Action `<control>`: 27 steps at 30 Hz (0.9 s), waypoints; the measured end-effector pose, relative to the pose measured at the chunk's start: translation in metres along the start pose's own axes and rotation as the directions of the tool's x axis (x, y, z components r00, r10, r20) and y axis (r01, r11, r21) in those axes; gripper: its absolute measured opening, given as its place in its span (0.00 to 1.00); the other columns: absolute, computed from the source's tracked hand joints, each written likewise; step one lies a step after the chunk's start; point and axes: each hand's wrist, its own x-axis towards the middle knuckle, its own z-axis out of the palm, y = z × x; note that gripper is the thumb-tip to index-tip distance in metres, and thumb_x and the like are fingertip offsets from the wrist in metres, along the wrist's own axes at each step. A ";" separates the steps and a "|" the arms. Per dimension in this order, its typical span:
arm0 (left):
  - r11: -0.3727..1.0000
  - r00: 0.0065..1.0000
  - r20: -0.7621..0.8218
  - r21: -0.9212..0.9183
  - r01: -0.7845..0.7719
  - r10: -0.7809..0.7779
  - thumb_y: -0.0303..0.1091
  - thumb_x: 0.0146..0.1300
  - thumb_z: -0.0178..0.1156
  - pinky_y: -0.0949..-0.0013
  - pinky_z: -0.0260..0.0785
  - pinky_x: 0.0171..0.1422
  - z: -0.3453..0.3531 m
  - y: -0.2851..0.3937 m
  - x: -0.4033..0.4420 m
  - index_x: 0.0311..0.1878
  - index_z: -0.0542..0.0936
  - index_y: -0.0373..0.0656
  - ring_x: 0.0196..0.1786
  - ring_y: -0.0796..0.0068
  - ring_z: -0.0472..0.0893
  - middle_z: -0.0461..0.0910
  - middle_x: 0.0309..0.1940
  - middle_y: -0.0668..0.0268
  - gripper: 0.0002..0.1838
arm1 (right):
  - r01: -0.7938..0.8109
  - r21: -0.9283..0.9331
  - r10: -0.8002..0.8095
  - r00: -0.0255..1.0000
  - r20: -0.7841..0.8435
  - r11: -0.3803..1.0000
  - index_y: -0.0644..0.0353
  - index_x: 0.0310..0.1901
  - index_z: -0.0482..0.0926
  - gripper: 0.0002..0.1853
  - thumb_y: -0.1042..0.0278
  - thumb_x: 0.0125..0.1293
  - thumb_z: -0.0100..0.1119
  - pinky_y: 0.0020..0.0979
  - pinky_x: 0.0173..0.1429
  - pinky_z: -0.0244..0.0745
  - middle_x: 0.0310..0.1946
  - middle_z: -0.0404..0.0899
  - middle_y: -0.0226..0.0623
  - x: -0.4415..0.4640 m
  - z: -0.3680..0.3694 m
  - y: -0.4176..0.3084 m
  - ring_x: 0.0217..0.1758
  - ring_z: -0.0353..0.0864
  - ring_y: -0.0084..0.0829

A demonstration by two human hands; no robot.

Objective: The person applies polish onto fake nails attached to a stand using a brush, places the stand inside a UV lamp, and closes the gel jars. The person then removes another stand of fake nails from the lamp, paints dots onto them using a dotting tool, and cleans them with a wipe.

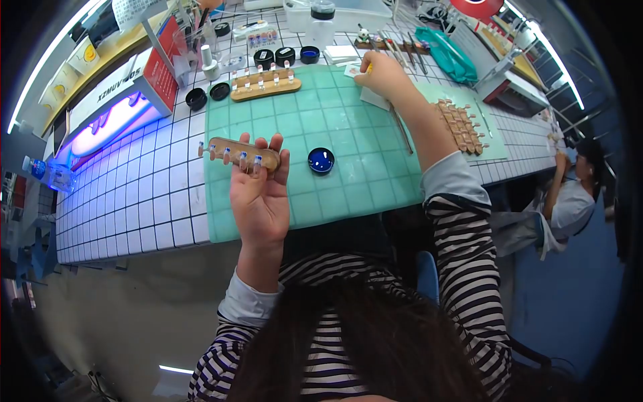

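Note:
My left hand holds a wooden nail-tip stand above the green mat. Several nail tips with blue on them stand upright along it. To its right, an open pot of blue gel sits on the mat. My right hand reaches to the back of the mat, its fingers pinched together by a small white card. A bit of yellow shows at the fingertips, too small to name. Below this hand a thin brush lies on the mat, partly behind the forearm.
A lit nail lamp stands at the left, near a water bottle. Behind are another nail-tip stand, dark pots and a white bottle. More wooden stands lie right. Another person sits far right.

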 end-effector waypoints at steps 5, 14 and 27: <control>0.984 0.998 -0.042 0.170 -0.046 0.054 0.21 0.60 0.50 0.62 0.65 0.62 0.012 -0.003 -0.004 0.64 0.50 0.42 0.59 0.58 0.66 0.63 0.52 0.59 0.30 | 0.096 -0.010 -0.096 0.975 -0.200 0.995 0.57 0.28 0.71 0.09 0.66 0.47 0.60 0.41 0.36 0.69 0.26 0.77 0.43 0.000 0.015 0.000 0.34 0.76 0.44; 0.986 1.000 0.012 0.167 0.004 -0.007 0.22 0.61 0.50 0.60 0.64 0.62 0.009 -0.004 -0.006 0.64 0.50 0.42 0.60 0.61 0.65 0.62 0.53 0.60 0.30 | 0.225 -0.077 -0.238 0.925 -0.297 0.971 0.56 0.30 0.68 0.05 0.74 0.52 0.54 0.38 0.32 0.69 0.24 0.76 0.41 0.006 0.021 -0.001 0.32 0.77 0.42; 0.972 0.999 -0.024 0.231 -0.034 0.041 0.23 0.60 0.51 0.59 0.67 0.59 0.007 -0.004 -0.007 0.63 0.50 0.43 0.58 0.59 0.68 0.63 0.52 0.60 0.30 | 0.357 0.901 -0.483 0.851 -0.206 0.246 0.58 0.29 0.57 0.11 0.89 0.49 0.38 0.26 0.37 0.71 0.30 0.71 0.42 -0.098 -0.038 -0.072 0.32 0.71 0.26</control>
